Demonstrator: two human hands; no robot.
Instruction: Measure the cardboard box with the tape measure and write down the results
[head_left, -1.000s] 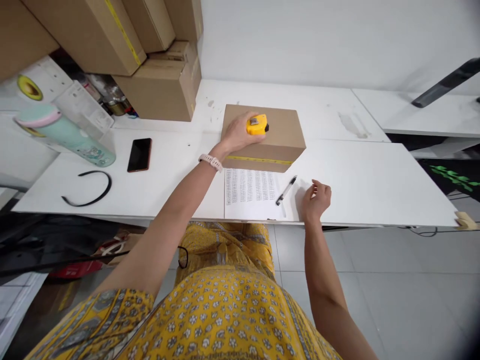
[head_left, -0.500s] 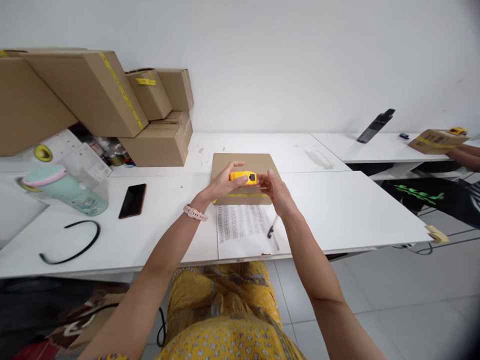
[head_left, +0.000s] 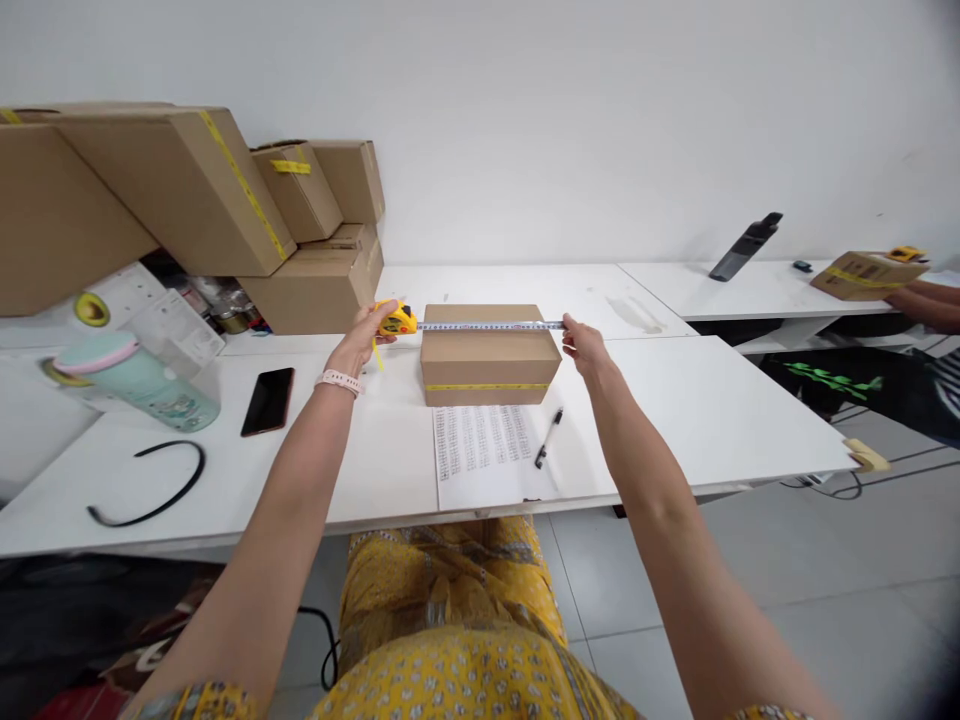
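Spanning the cardboard box on the table with a drawn-out blade
Gripping the yellow tape measure in the left hand, pinching the blade's end with the right hand; seemingly done extending, not yet reeled in. Cannot clearly read the figures or the print on the paper, nor see the pinched tip.

Matt cardboard box, plastic tape measure
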